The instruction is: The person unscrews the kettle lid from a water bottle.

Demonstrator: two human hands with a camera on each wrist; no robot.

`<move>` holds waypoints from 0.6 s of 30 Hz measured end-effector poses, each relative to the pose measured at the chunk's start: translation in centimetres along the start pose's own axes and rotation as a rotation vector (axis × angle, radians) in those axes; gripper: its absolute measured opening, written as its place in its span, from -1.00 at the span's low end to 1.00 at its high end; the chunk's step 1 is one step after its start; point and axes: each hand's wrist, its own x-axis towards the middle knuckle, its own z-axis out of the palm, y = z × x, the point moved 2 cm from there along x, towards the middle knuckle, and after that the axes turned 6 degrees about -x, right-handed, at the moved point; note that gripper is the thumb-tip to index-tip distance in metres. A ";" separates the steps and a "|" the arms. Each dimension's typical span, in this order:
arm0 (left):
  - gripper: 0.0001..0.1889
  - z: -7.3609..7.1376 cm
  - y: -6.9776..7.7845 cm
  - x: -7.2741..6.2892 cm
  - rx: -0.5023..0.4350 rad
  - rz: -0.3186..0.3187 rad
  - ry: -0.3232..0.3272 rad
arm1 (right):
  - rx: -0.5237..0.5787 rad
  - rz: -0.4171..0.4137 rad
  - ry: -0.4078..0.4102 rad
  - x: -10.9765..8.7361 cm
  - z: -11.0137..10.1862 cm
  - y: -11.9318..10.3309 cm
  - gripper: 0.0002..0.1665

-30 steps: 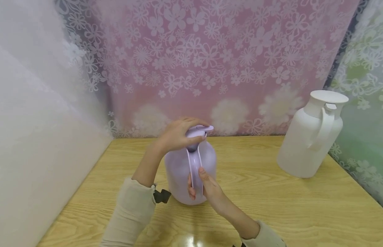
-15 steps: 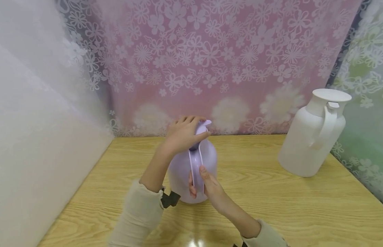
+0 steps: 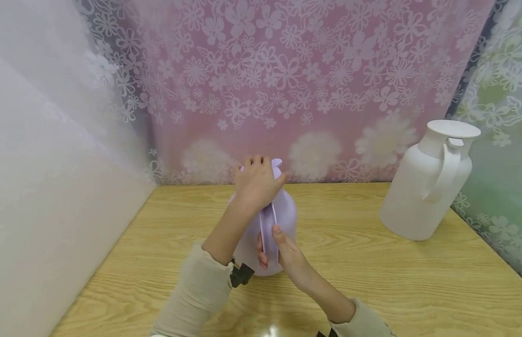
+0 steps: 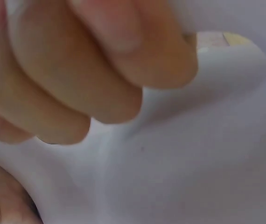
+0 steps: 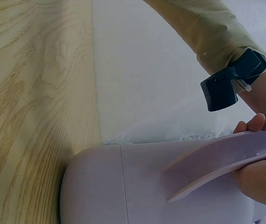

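Note:
A lilac vacuum jug (image 3: 288,215) stands upright on the table in the middle of the head view. My left hand (image 3: 256,185) grips its lid (image 3: 276,163) from above, with the thumb on the right side. In the left wrist view curled fingers (image 4: 72,70) lie against the jug's pale surface; much of the lid is hidden under the hand. My right hand (image 3: 290,257) holds the jug's handle (image 3: 268,229), thumb up along one edge and fingertips showing on the other side. The right wrist view shows the same handle (image 5: 217,156) and jug body.
A white vacuum jug (image 3: 425,192) stands at the right of the wooden table (image 3: 349,281), its handle toward me. A pink floral sheet (image 3: 261,84) hangs behind, with a pale sheet (image 3: 54,164) on the left. A dark wrist camera (image 5: 226,84) sits on the left sleeve.
My left hand has turned and shifted rightward over the lid, and the lid's lip has swung from the right toward the back. My right hand stays on the handle.

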 end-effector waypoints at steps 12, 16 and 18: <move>-0.42 -0.8 -3.2 0.6 -0.195 0.460 -0.063 | -0.020 -0.002 -0.013 0.1 0.0 -0.2 -0.33; -0.52 -0.7 -3.8 1.3 -0.248 0.609 -0.077 | -0.026 -0.009 -0.013 0.1 0.0 -0.3 -0.33; -0.55 -0.5 -4.0 1.5 -0.274 0.637 -0.081 | -0.024 -0.006 -0.011 0.0 0.0 -0.3 -0.33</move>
